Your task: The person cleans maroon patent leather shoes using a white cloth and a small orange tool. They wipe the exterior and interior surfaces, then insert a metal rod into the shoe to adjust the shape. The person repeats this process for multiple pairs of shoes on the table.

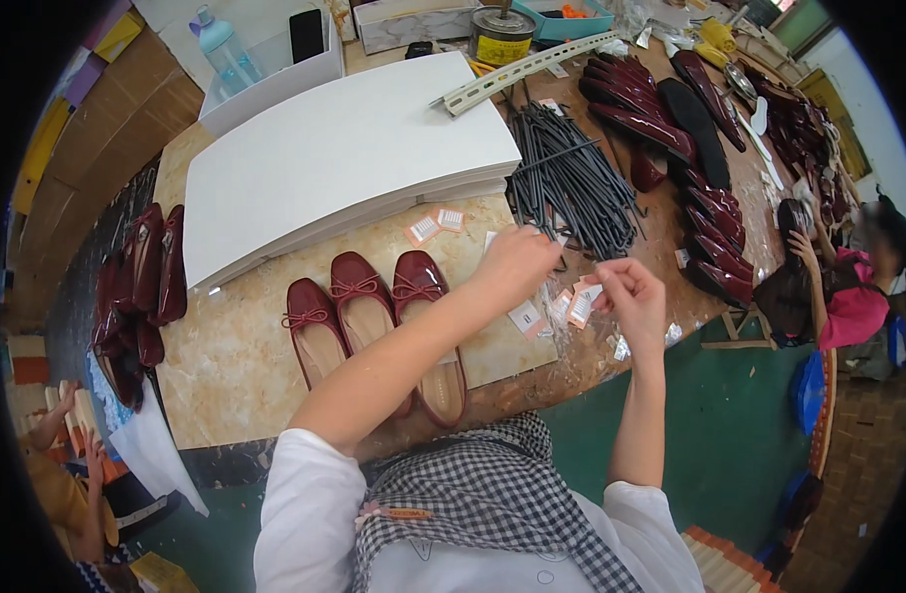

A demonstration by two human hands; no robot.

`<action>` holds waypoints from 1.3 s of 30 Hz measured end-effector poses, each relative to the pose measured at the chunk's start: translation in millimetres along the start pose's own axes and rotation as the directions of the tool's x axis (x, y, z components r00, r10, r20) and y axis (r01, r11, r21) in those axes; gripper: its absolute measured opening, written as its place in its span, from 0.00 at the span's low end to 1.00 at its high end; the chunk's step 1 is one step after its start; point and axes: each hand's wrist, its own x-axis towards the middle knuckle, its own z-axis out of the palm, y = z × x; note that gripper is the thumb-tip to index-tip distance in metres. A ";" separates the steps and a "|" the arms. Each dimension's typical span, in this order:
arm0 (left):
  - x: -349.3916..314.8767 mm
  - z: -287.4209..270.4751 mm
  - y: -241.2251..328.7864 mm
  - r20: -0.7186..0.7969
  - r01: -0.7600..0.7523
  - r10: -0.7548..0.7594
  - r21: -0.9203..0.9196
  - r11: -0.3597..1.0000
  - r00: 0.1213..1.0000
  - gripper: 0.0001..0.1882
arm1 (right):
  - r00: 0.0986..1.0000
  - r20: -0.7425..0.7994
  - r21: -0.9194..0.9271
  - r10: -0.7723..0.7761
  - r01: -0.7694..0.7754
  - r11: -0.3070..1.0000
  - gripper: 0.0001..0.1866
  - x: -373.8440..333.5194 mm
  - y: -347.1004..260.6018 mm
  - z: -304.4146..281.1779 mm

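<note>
On bench edge, we log: right hand [631,296] pinching a small tag [581,304], left hand [517,259] closed over black ties [572,178]; tags [435,225] lie loose, risk slipping floorward.

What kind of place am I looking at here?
Most likely a shoe workshop or finishing line. Dark red flat shoes lie in rows on the worktable, more shoes are lined up across it, and the right hand holds small paper tags beside a pile of black sticks.
</note>
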 end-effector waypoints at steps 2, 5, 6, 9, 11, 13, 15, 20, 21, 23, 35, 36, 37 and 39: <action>-18.9 -23.2 -7.5 -0.015 0.130 -0.134 -0.143 0.981 0.991 0.07 | 0.999 0.040 -0.045 -0.003 0.004 0.999 0.06 -3.1 11.9 12.5; -55.5 -40.6 -15.0 -0.183 0.215 -0.262 -0.240 0.947 0.948 0.08 | 0.993 0.078 -0.073 -0.090 0.096 0.993 0.05 -12.2 12.8 56.2; -64.8 -40.3 -16.4 -0.273 0.218 -0.277 -0.228 0.949 0.921 0.08 | 0.991 0.072 -0.165 -0.113 0.124 0.979 0.05 -13.3 10.2 66.9; -82.3 -45.0 -14.4 -0.187 0.357 -0.492 -0.482 0.800 0.850 0.08 | 0.974 0.058 -0.416 -0.218 0.222 0.882 0.06 -13.2 6.7 88.2; -88.8 -47.0 -10.6 -0.085 0.411 -0.577 -0.618 0.670 0.812 0.08 | 0.972 0.033 -0.408 -0.234 0.226 0.885 0.06 -15.0 2.3 96.6; -92.6 -45.6 -6.3 -0.094 0.391 -0.594 -0.669 0.631 0.799 0.09 | 0.965 0.025 -0.420 -0.261 0.248 0.873 0.06 -15.5 0.4 100.7; -93.3 -50.9 0.1 -0.090 0.405 -0.585 -0.637 0.656 0.806 0.10 | 0.953 0.031 -0.449 -0.302 0.283 0.848 0.06 -14.4 0.1 102.8; -97.1 -50.9 3.1 -0.163 0.343 -0.489 -0.528 0.777 0.857 0.13 | 0.950 0.019 -0.502 -0.312 0.279 0.818 0.06 -16.2 -5.5 109.2; -97.8 -55.5 4.7 -0.123 0.360 -0.494 -0.540 0.761 0.861 0.13 | 0.949 0.019 -0.506 -0.314 0.280 0.816 0.06 -17.7 -7.2 111.0; -100.1 -54.4 1.1 -0.108 0.305 -0.499 -0.675 0.672 0.860 0.12 | 0.965 0.015 -0.328 -0.260 0.251 0.911 0.06 -19.5 -5.4 114.4; -172.7 -143.0 -10.7 -0.497 0.159 -0.159 -0.042 0.986 0.853 0.06 | 0.793 0.476 0.099 -0.380 0.381 0.919 0.17 -25.0 -62.0 166.3; -178.8 -149.6 -10.5 -0.514 0.170 -0.192 -0.090 0.981 0.836 0.06 | 0.782 0.548 0.070 -0.296 0.309 0.948 0.16 -27.1 -69.7 172.0; -186.6 -153.8 -9.5 -0.506 0.210 -0.271 -0.175 0.962 0.819 0.05 | 0.762 0.613 0.035 -0.208 0.238 0.971 0.15 -27.4 -77.9 176.7; -198.4 -154.2 -9.8 -0.497 0.232 -0.415 -0.388 0.892 0.762 0.04 | 0.711 0.682 0.028 -0.171 0.208 0.978 0.10 -24.0 -80.3 184.6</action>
